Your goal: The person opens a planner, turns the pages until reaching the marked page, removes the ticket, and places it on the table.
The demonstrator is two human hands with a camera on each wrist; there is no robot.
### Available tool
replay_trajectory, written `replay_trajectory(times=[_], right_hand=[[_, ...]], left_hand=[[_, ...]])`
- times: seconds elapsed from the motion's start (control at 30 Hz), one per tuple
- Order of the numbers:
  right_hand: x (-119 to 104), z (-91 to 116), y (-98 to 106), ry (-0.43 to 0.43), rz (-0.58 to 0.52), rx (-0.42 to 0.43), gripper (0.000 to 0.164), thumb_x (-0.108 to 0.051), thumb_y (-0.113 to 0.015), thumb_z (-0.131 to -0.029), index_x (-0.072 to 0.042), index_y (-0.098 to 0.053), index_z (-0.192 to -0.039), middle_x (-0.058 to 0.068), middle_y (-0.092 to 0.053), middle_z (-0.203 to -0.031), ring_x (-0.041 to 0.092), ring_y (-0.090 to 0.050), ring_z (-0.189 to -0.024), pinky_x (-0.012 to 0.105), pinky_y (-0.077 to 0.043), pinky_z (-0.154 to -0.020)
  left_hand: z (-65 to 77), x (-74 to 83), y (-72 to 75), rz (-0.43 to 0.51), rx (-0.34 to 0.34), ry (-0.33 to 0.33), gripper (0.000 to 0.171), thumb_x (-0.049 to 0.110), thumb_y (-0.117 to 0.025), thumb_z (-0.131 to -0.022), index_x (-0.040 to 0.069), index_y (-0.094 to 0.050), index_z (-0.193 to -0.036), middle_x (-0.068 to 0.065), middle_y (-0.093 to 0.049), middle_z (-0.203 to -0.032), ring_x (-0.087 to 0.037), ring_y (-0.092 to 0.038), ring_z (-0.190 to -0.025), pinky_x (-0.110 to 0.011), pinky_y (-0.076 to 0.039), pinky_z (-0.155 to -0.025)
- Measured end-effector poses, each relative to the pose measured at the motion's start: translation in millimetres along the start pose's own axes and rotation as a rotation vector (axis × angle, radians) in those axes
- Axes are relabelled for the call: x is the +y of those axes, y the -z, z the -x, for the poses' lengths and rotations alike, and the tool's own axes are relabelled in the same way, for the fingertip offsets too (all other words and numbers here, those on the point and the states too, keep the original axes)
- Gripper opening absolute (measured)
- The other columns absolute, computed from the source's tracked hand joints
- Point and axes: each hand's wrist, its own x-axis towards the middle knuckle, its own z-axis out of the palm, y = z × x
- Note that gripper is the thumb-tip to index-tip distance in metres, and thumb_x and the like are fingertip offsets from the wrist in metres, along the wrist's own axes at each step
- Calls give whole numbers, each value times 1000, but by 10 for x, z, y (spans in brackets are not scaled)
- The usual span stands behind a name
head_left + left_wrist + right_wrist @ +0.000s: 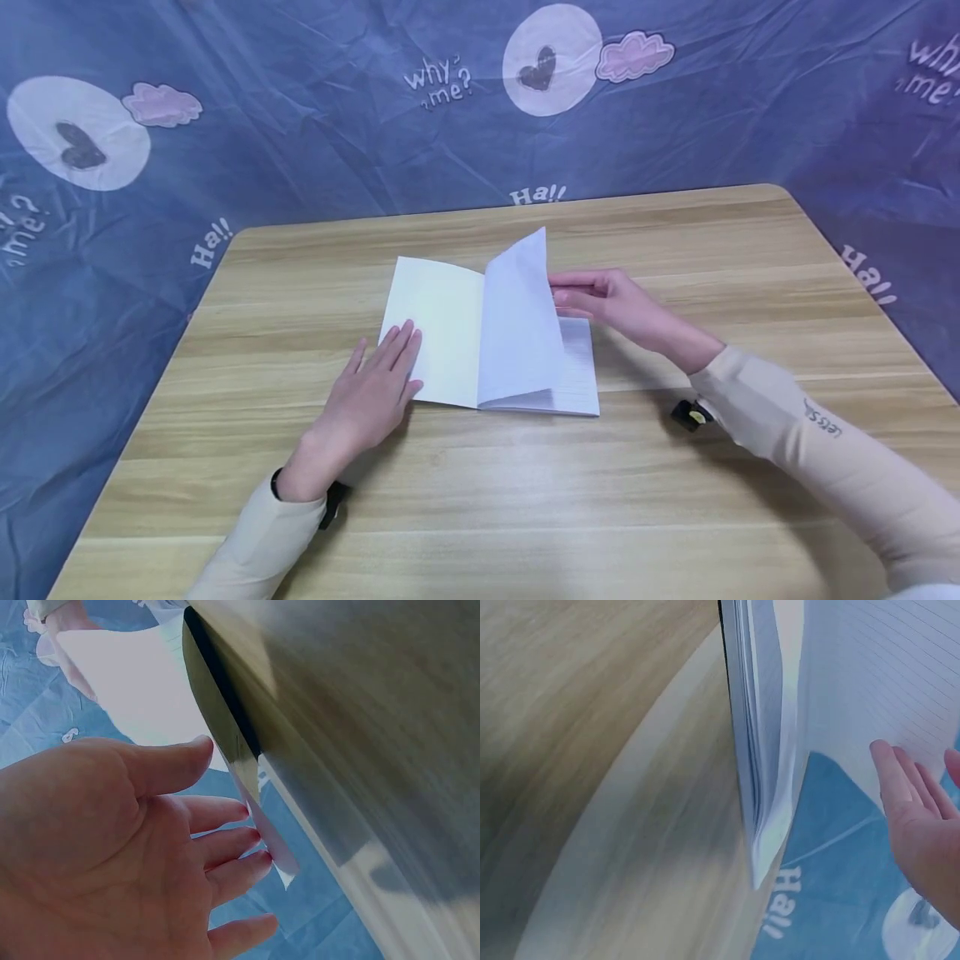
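Observation:
An open notebook (442, 333) lies on the wooden table, with a plain cream page on its left side. One leaf (517, 325) stands raised near the middle, and a ruled page (577, 367) shows beneath it at the right. My left hand (378, 379) rests on the left page's outer edge, its fingers extended; the left wrist view shows the palm (112, 847) beside that edge. At the raised leaf's outer edge is my right hand (622, 308). In the right wrist view its straight fingers (892, 776) touch the leaf's ruled side, with the thumb apart from them.
The light wooden table (480, 517) extends around the notebook. Behind it hangs a blue printed cloth (315, 125), which also drops at both sides. Small black devices (690, 415) sit at the wrists, below the beige sleeves.

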Motion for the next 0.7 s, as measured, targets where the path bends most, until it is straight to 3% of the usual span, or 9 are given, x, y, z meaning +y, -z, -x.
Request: replay_trajectory(times=[0.17,0.4,0.53,0.7], right_hand=[[-13,-72,-185,130,1,-77,43,-7,-55,-101,9,-47,-140,22,-53,-139,21,-64,-113,35,-48,-100],[7,-219,-459,319,215,-185,36,-5,-56,-100,6,-56,-134,16,-60,-133,26,-57,-123,31,-46,-101],[31,-288,-579,390,380,-234,38,-9,-57,-100,0,-57,-136,10,-57,-138,22,-52,-129,34,-44,-104],[67,-347,-688,441,598,-300,44,-16,-57,-101,-1,-51,-141,11,-50,-144,21,-42,-136,36,-35,-111]], left_hand=[[22,-20,65,3,13,16,62,27,-45,-105,1,-21,-155,-13,-15,-162,-29,-14,-148,-58,-12,-117],[38,-106,179,7,22,61,61,28,-41,-106,3,-16,-157,-11,-11,-163,-29,-11,-149,-59,-9,-116],[51,-154,257,9,100,75,59,23,-42,-106,3,-19,-156,-12,-15,-163,-29,-14,-148,-59,-10,-116],[44,-148,339,53,256,103,55,16,-44,-104,4,-27,-155,-11,-24,-160,-28,-19,-147,-54,-8,-118]])
